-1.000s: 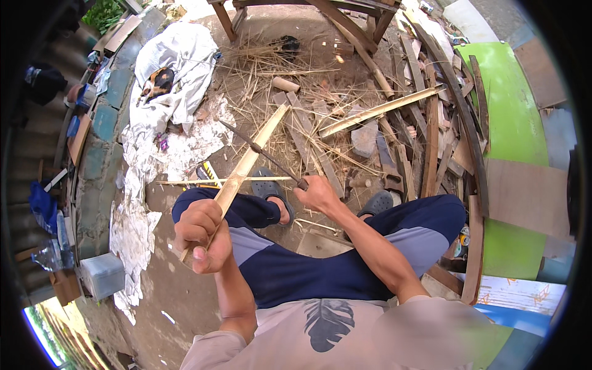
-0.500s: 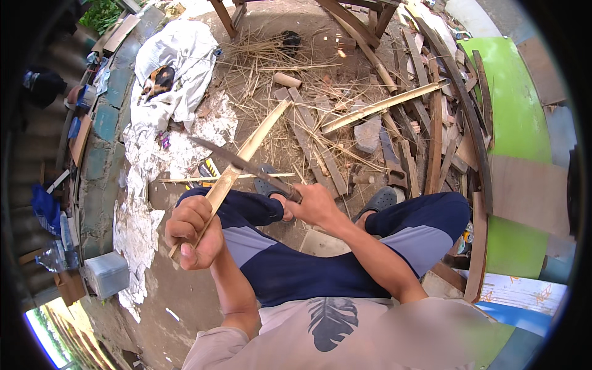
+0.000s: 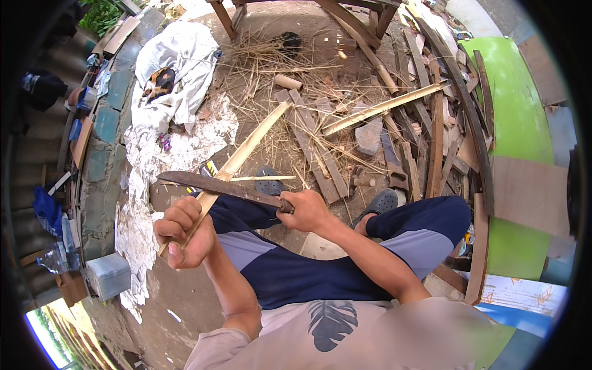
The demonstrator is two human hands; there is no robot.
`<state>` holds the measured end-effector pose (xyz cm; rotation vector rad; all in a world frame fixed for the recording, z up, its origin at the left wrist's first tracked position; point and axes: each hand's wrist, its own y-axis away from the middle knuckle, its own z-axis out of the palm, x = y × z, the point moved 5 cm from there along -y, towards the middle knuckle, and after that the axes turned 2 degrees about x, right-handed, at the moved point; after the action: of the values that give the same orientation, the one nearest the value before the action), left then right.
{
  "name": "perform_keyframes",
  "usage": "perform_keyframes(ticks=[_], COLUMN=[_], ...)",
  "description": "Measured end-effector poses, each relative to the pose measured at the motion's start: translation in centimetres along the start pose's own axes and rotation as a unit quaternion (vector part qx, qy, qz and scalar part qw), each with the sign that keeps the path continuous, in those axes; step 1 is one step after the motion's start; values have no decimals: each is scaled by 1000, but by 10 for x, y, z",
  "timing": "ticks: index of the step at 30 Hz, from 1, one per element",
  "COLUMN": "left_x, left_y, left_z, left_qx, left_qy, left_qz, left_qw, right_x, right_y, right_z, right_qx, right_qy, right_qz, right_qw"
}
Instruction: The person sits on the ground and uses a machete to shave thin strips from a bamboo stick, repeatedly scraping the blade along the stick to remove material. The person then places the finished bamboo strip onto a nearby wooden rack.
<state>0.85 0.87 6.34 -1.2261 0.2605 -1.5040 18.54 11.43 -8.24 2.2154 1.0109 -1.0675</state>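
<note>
Bamboo strip (image 3: 248, 148): split, pale, hollow face showing, held in the left hand. Runs diagonally from its butt at 8 o'clock up to its tip near 12

Rest, big to small, clock centred on the frame:

Green panel (image 3: 515, 102) at 2 to 3 o'clock

Wooden bench (image 3: 225, 20) at 12, cut off by the top edge

White cloth (image 3: 185, 52) bunched up at 10 to 11

Second strip (image 3: 382, 110) between 1 and 2, lying on scrap, well apart from both hands

Long blade (image 3: 219, 184), dark, crosses the held strip just above the left hand, tip toward 9. Can't tell if the edge is biting

Saw (image 3: 394, 176) between 2 and 3, among the scrap wood

Calico cat (image 3: 161, 83) curled on the cloth at 10

Left hand (image 3: 185, 231) at 8: fingers curled round the strip's lower end, thumb closed in, butt poking out below

Right hand (image 3: 305, 211) just off centre toward 5 to 6: fist wrapped round the blade's handle (image 3: 284, 205)

Short round piece (image 3: 288, 81) at 12, in the straw litter
</note>
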Motion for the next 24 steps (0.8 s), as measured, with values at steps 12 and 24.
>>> perform_keyframes(ticks=[12, 24], left_x=[-2, -5], left_y=[-4, -7], left_z=[16, 13], left_qx=[-30, -13], left_qy=[-1, -2], left_qz=[2, 4], left_qw=[1000, 1000], right_x=[-14, 29], right_y=[-7, -23], right_z=[-19, 4], right_qx=[-8, 22], right_qy=[7, -8], right_qz=[-13, 44], right_qw=[1000, 999])
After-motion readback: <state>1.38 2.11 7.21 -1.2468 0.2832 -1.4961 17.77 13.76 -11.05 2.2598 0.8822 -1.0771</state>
